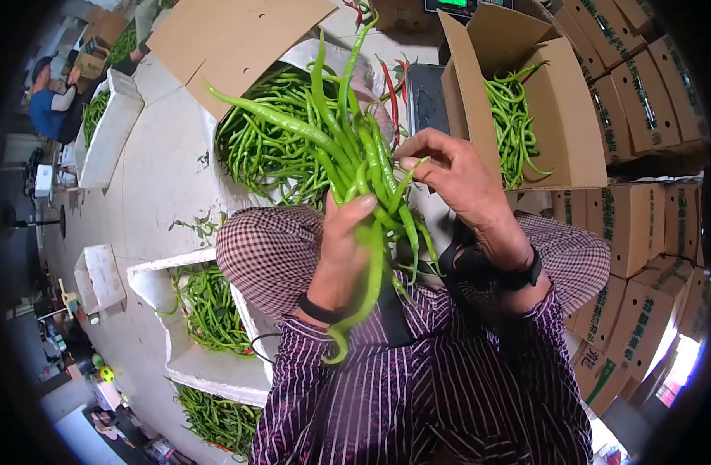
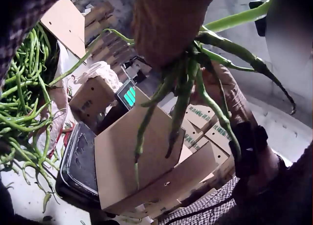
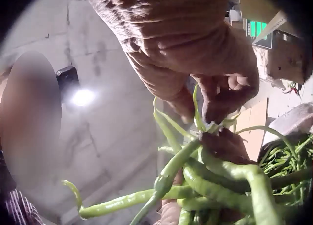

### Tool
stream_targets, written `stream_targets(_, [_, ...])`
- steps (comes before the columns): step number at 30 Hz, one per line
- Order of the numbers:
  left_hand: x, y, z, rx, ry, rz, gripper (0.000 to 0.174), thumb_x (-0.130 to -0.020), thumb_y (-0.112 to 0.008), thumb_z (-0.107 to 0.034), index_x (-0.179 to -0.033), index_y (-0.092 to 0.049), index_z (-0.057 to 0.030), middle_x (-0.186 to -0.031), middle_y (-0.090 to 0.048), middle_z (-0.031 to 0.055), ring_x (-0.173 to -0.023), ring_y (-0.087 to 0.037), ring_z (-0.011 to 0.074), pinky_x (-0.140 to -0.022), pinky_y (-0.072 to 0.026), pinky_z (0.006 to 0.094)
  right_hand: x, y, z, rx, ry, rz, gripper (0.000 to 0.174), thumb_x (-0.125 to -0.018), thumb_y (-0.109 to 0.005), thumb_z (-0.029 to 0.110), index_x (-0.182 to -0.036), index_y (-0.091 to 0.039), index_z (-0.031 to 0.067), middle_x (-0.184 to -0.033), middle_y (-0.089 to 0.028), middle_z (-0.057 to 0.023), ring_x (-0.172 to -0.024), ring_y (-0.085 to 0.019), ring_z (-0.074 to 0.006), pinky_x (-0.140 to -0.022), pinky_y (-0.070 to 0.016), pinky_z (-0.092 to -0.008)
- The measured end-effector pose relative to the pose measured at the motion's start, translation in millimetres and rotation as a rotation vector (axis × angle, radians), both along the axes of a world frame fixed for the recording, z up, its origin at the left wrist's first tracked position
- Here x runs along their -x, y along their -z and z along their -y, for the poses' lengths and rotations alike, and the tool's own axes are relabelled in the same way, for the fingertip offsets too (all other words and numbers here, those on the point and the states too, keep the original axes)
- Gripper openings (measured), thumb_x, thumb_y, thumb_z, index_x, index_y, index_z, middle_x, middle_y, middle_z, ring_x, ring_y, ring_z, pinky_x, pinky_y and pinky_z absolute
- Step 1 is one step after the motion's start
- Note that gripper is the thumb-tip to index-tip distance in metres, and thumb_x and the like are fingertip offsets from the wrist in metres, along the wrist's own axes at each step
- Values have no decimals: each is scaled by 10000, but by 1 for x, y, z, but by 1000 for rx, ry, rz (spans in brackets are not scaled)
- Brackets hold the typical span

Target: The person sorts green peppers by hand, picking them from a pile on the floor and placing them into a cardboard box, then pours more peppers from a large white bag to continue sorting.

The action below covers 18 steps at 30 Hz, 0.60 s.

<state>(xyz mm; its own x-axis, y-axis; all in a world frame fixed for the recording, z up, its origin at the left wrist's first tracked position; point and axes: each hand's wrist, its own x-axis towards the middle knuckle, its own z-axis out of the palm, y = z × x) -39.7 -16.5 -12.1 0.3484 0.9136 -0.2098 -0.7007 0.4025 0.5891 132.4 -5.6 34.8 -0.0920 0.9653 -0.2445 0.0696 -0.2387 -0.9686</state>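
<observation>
A bunch of long green peppers (image 1: 371, 167) is gripped in the left hand (image 1: 344, 248), its thumb across the stalks, with tips spreading up and down. The right hand (image 1: 464, 182) pinches at one thin pepper on the bunch's right side, thumb and forefinger close together. In the left wrist view several peppers (image 2: 183, 107) hang below the left hand (image 2: 166, 24), and the right hand (image 2: 227, 95) is behind them. The right wrist view has the right hand (image 3: 181, 49) above the bunch (image 3: 220, 181), fingertips at the stem ends; the left hand is mostly hidden by peppers there.
A large heap of green peppers (image 1: 270, 139) lies ahead, beside a cardboard box (image 1: 561, 147) partly filled with peppers. Foam boxes (image 1: 181, 356) of peppers stand at the left. Stacked cartons (image 1: 635, 310) line the right. A scale (image 1: 427, 97) and another person (image 1: 53, 105) are farther off.
</observation>
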Motion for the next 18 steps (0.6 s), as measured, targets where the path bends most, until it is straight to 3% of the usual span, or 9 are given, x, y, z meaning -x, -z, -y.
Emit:
stream_targets(3, [-3, -5, -1, 33, -42, 16, 555, -769, -611, -90, -1267, -417, 60, -1061, -597, 175, -934, -638, 256, -784, -573, 356, -2, -3, 7, -61, -53, -19, 253, -811, -691, 176, -988, -650, 0, -964, -632, -66, -934, -569, -101, -780, -461, -252])
stream_targets(4, [-2, -3, -1, 39, -45, 17, 555, -769, -611, -90, -1267, -417, 60, -1061, -597, 175, -934, -638, 256, -784, -573, 356, -2, -6, 13, -1, -77, -127, 253, -806, -694, 168, -1000, -652, 12, -1005, -626, -67, -951, -571, -109, -792, -462, -254])
stream_targets(6, [-2, -2, -2, -12, 4, 12, 614, -765, -622, -80, -1312, -365, 28, -1167, -533, 143, -1034, -596, 252, -915, -500, 365, -2, -4, 19, 60, -101, -232, 255, -801, -698, 160, -1013, -654, 23, -1046, -620, -68, -968, -572, -117, -803, -463, -256])
stream_targets(9, [-8, -20, -3, -47, 4, 21, 605, -772, -617, -64, -1306, -350, 36, -1180, -520, 155, -1069, -588, 277, -941, -491, 374, 1, 20, 21, -244, -106, 112, 221, -789, -709, 123, -995, -684, 47, -1116, -601, -87, -1033, -566, -156, -863, -450, -262])
stream_targets(12, [-7, -11, -4, -94, 3, -35, 582, -780, -607, -60, -1292, -349, 42, -1170, -516, 165, -1104, -574, 299, -950, -489, 384, 5, 26, 22, -224, -69, 89, 179, -802, -688, 111, -965, -692, 37, -1133, -599, -98, -1063, -564, -181, -899, -444, -288])
stream_targets(16, [-1, -1, -3, -48, -101, -70, 537, -780, -586, -40, -1270, -376, 31, -1137, -529, 152, -998, -599, 262, -908, -510, 383, 7, 14, 31, -273, -74, 141, 175, -813, -664, 98, -973, -687, 30, -1183, -592, -122, -1106, -549, -195, -944, -428, -313])
stream_targets(18, [3, -2, -4, 12, -108, -55, 470, -808, -561, -85, -1245, -415, 7, -1059, -552, 128, -977, -586, 222, -822, -520, 355, 5, 6, 37, -408, -125, 411, 178, -837, -632, 129, -964, -683, 15, -1178, -606, -151, -1088, -569, -208, -961, -425, -318])
